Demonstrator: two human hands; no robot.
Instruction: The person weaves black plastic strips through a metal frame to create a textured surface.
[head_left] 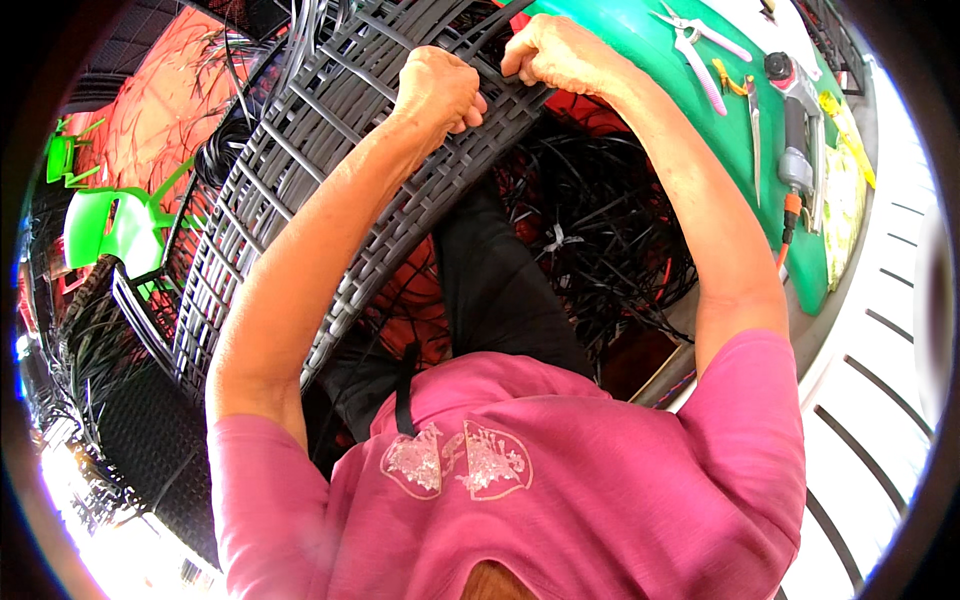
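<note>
A dark grey woven wicker panel of flat plastic strips over thin rods lies slanted across my lap, its thick braided edge toward me. My left hand rests on its upper part, fingers curled closed; what they grip is hidden under the hand. Just to the right, at the panel's far corner, my right hand has thumb and fingers pinched together on a dark plastic strip, mostly covered by the fingers. Loose strip ends stick up from the panel's far side.
On a green-covered surface at right lie pink-handled snips, scissors and a corded power tool. A tangle of black strips fills the space below my arms. A bright green plastic chair stands at left.
</note>
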